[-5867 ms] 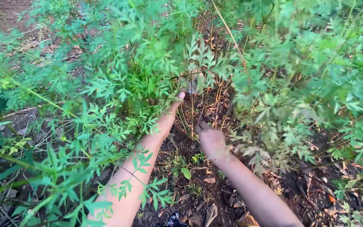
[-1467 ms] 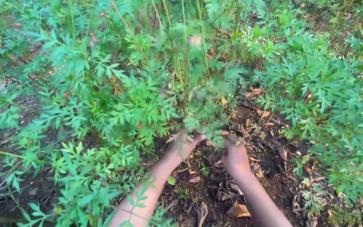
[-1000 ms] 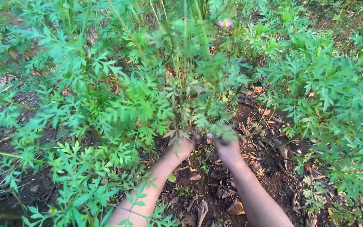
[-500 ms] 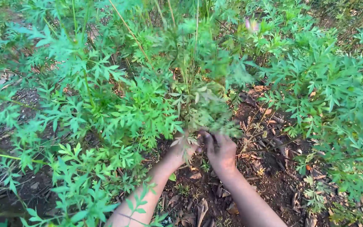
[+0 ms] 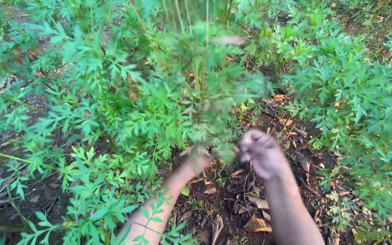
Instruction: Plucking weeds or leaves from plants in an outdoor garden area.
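A bunch of thin green stems with feathery leaves [image 5: 205, 90] rises in front of me, blurred by motion. My left hand [image 5: 197, 159] grips the bunch at its base, just above the dark soil, partly hidden by leaves. My right hand [image 5: 260, 152] is a blurred fist to the right of the stems, raised a little off the ground and apart from them; I cannot tell whether anything is in it.
Dense feathery green plants [image 5: 359, 113] crowd the left, right and far sides. Dark soil with dry brown leaves [image 5: 255, 224] lies between my forearms. A long pale green stalk [image 5: 5, 156] runs along the left.
My right hand has come away from the stem base and moved right and up. The bunch of stems shakes. My left hand stays at the base.
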